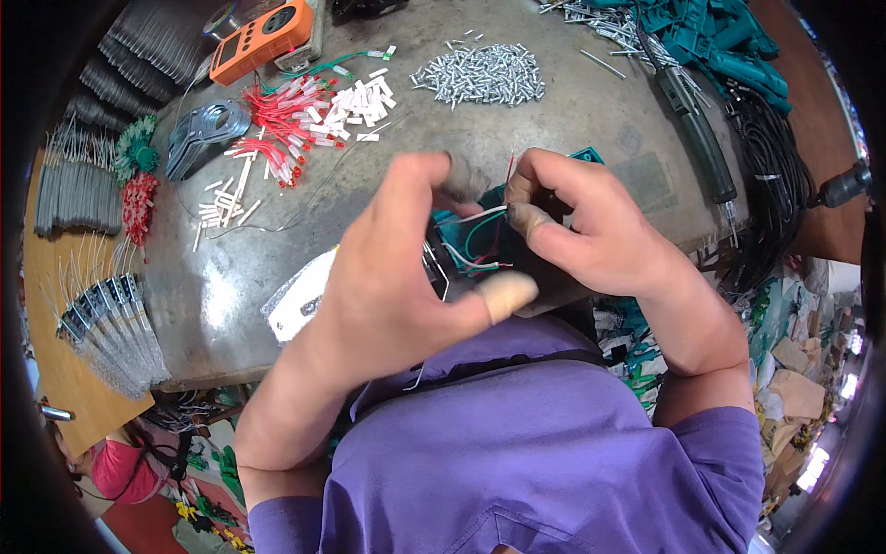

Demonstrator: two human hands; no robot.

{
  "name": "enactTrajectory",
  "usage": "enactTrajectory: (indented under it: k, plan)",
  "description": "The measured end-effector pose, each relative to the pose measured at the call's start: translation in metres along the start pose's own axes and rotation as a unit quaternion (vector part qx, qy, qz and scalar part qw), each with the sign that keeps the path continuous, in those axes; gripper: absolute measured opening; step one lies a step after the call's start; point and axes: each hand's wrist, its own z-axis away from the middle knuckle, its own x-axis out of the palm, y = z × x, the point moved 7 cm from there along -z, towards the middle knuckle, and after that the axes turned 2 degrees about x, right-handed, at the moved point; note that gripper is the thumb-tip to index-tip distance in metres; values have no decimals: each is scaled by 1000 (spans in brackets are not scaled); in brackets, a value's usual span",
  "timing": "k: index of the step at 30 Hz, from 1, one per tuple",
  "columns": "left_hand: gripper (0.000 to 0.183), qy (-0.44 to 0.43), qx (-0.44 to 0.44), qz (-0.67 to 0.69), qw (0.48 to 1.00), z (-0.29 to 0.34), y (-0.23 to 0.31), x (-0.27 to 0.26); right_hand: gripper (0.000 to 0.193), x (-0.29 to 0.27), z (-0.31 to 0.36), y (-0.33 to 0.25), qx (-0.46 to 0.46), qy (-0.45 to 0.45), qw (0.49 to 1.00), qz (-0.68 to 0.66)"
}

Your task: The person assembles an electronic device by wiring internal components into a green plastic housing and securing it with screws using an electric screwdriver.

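My right hand (591,226) pinches thin wires between thumb and forefinger, and a stripped end sticks up past the fingertips. White, green and red wires (482,222) run leftward from that pinch into a teal plastic casing (588,155), mostly hidden by my hands. To the left, my left hand (388,254) is spread around the casing, thumb well apart from the fingers. Covers are worn on some fingertips of both hands. Beneath the left hand show a bent metal wire (445,277) and a white sheet-like piece (305,295) with dark slots.
A heap of small metal pins (480,74) lies at the back. Red-wired parts (286,111) and white sleeves (360,102) are near an orange meter (261,39). At right are a power screwdriver (697,138), teal casings (711,37) and black cables (771,175). Wired strips (111,314) fan out left.
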Motion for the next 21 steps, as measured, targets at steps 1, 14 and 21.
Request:
enactTrajectory:
  k: [1, 14, 21]
  plan:
    - [55, 22, 5, 21, 1000, 3, 4, 1, 15, 2, 1, 3, 2, 2, 1000, -1]
    - [38, 53, -126, 165, 977, 6, -19, 7, 13, 15, 21, -34, -305, 108, 896, 304]
    - [38, 66, 73, -9, 995, 5, -3, 5, 28, 17, 13, -14, -102, 8, 992, 73]
